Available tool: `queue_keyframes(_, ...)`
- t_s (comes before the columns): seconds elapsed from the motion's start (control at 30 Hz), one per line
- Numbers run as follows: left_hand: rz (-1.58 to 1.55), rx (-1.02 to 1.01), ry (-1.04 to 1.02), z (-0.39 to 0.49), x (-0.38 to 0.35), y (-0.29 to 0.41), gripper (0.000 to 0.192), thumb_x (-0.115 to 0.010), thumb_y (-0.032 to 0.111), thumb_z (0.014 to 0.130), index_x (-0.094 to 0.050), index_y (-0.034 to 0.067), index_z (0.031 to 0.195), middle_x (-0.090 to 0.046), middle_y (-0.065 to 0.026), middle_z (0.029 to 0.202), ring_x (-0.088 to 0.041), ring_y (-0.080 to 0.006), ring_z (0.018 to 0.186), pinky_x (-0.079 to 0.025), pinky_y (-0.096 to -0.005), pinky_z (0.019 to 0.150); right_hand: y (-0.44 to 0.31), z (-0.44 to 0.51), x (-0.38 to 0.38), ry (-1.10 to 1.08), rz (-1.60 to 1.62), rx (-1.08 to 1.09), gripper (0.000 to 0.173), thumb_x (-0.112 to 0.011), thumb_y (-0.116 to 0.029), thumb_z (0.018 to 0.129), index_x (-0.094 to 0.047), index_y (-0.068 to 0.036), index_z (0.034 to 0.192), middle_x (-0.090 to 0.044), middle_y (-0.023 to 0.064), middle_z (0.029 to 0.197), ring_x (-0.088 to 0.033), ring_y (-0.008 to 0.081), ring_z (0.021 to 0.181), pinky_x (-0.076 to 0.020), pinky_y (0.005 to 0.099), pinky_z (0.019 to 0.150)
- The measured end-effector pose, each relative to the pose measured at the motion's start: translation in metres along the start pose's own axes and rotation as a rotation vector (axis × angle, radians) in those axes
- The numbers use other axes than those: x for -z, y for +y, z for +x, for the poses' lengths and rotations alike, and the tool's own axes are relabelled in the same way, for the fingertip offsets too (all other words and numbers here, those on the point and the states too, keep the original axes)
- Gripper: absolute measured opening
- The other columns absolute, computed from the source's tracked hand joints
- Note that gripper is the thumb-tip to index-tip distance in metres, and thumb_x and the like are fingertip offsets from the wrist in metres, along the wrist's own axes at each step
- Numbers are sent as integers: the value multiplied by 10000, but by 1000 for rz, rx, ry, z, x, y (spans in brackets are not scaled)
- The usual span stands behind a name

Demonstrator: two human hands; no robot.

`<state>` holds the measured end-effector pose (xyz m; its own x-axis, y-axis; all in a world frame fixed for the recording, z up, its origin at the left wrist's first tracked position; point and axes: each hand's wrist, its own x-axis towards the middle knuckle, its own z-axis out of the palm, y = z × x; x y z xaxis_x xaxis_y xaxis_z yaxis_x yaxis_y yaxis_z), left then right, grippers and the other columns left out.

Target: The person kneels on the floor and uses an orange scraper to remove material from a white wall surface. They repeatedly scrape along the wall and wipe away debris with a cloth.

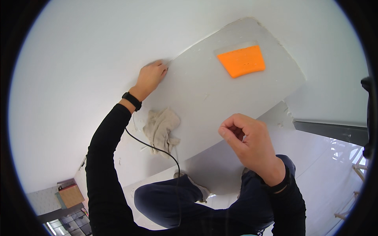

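My left hand (152,76) rests with curled fingers at the seam where a grey ledge (200,106) meets the white wall. A small dark spot shows at its fingertips; whether it holds something is not clear. Above the ledge's near edge is my right hand (251,141), thumb and index fingertip together, with nothing visible between them. An orange scraper (243,61) with a pale, translucent edge lies flat towards the ledge's far end. Near my left wrist, a crumpled beige cloth (161,128) lies on the ledge.
A thin black cable (153,146) runs from near my left wrist past the cloth towards my lap. White walls (73,73) border the ledge, with rough sealant along the seam. My bent knees are below. A dark grey beam (327,131) is at the right, a cardboard box (71,196) at lower left.
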<state>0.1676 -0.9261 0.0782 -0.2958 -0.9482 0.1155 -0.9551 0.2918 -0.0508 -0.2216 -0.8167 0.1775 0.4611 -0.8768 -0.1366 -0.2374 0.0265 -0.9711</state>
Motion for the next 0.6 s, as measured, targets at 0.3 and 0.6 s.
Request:
queue_keyframes(0.3, 49, 51, 64, -4, -1, 12, 116, -668, 178, 971, -714, 80, 931, -696, -56, 963, -695, -321, 831, -569, -432, 694, 2, 6, -6, -20, -5, 9, 99, -697, -79, 980, -685, 7, 934, -659, 19, 785, -553, 67, 663, -467, 237, 620)
queue_keyframes(0.6, 73, 102, -56, 7, -8, 8, 114, -670, 166, 967, -750, 85, 970, -707, -65, 940, -694, -323, 860, -568, -442, 733, 6, 13, -9, -19, -17, 1, 96, -698, -68, 975, -683, 8, 917, -652, 19, 780, -549, 69, 657, -464, 238, 615)
